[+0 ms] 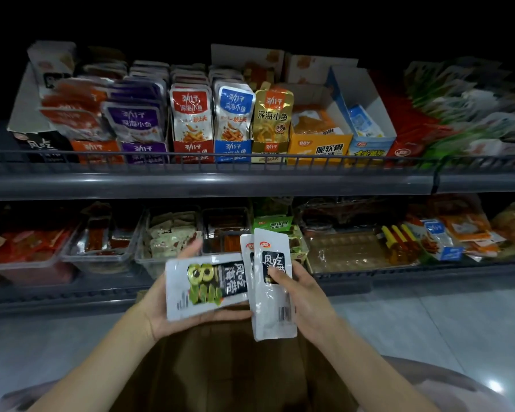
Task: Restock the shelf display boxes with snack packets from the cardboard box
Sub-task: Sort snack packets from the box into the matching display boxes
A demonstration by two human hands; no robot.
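My left hand [158,304] holds a white snack packet [204,285] sideways, its black-and-green label facing up. My right hand [302,295] grips two white packets [272,310] upright, one behind the other, thumb on the front one's black label. Both hands are in front of the lower shelf. Below them lies the brown cardboard box [220,367], its inside dark. The matching black display box [42,145] stands at the far left of the upper shelf.
The upper shelf [208,182] carries display boxes of red, purple, blue and gold packets behind a wire rail; a blue-white box [366,120] is nearly empty. The lower shelf holds clear trays [98,248] of snacks. Grey floor lies to the right.
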